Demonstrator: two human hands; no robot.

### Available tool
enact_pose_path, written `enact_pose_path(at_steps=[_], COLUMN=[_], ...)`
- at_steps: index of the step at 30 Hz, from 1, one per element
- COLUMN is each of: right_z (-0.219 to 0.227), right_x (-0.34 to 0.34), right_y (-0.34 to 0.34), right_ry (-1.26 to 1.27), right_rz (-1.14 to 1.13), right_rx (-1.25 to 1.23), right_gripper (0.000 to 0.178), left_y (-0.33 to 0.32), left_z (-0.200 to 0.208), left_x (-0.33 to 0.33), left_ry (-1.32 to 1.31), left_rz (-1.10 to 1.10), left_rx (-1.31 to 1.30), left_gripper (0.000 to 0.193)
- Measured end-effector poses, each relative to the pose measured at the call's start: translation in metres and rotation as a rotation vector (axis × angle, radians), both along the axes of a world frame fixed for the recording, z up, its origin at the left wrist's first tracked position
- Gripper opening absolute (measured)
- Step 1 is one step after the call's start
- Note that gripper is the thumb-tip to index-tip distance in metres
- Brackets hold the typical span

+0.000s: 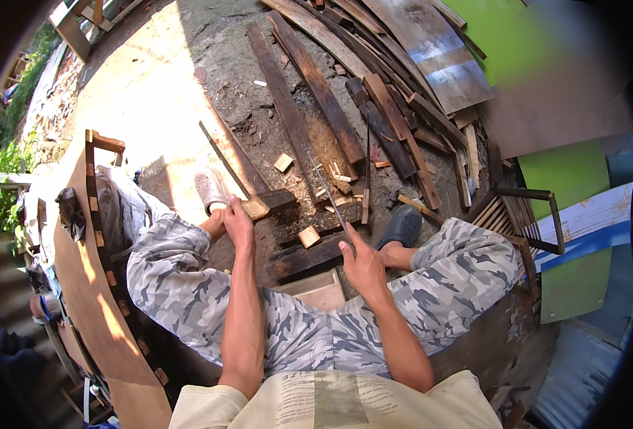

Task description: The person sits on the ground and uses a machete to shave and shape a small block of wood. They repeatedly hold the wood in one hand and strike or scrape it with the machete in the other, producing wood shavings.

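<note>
My left hand point(239, 225) is closed around the near end of a short wooden block point(276, 202), whose cut face is pale and whose side is dark. In my right hand point(364, 264) is a long, thin metal blade point(328, 190), slanting away to the left over the wood chips. It looks edge-on, so its exact kind is unclear. Below the block, a small pale wood offcut point(308, 237) rests by a dark timber point(306, 259). A thin dark strip point(223, 159) runs from near the left hand along a plank point(234, 154).
Dark beams point(281, 96) stretch across the ground ahead, with a pile of boards point(402, 121) to the right. Another offcut point(283, 162) lies among the chips. A slatted wooden frame point(520, 214) stands at right, a curved panel point(91, 286) at left. My clogs point(401, 227) flank the work.
</note>
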State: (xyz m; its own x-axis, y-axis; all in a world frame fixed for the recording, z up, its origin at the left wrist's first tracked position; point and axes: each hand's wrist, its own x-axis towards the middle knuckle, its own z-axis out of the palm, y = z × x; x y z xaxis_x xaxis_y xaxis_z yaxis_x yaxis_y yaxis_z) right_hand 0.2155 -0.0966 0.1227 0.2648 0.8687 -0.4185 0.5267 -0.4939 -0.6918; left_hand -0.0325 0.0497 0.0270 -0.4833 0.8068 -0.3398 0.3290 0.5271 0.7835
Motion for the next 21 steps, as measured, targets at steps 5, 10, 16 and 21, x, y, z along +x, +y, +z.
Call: enact_pose_path(at_steps=[5, 10, 16, 21], right_z=[-0.008, -0.018, -0.014, -0.009], right_x=[-0.013, -0.028, -0.02, -0.019], right_y=[0.004, 0.008, 0.018, 0.02], right_ry=[0.123, 0.162, 0.131, 0.203], right_rz=[0.007, 0.01, -0.006, -0.104], right_rx=[-0.083, -0.015, 0.033, 0.188], right_gripper=[0.049, 0.054, 0.045, 0.042], left_y=[-0.016, -0.022, -0.02, -0.016], left_z=[0.004, 0.012, 0.069, 0.106], left_x=[0.001, -0.006, 0.004, 0.006], left_ry=[0.336, 0.365, 0.197, 0.079], left_rz=[-0.163, -0.26, -0.414, -0.556], left_rx=[-0.114, -0.046, 0.24, 0.493], left_gripper=[0.074, 0.066, 0.044, 0.034])
